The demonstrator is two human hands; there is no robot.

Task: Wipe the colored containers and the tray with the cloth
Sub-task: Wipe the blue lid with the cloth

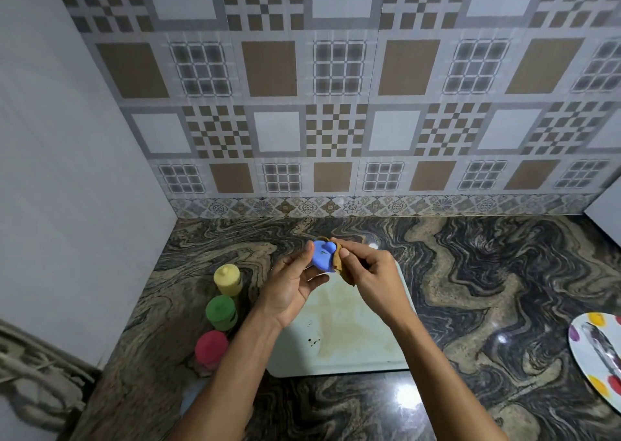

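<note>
Blue, the small container point(323, 256) is held up in the air above the far end of the tray point(356, 346). The left hand point(290, 286) grips it, fingers curled under it and the thumb against its left side. The right hand point(373, 272) pinches a brown cloth point(347, 276) between thumb and fingers and presses it to the container's right side. Both forearms reach in from the bottom edge. The pale tray lies flat on the swirled dark stone countertop point(487, 289), stained brown with a few dark specks. Just left of it stand a yellow container point(228, 279), a green container point(220, 311) and a red container point(211, 348) in a row. A spotted plate point(584, 366) sits at the right edge. Patterned tiles point(336, 88) cover the back wall.
</note>
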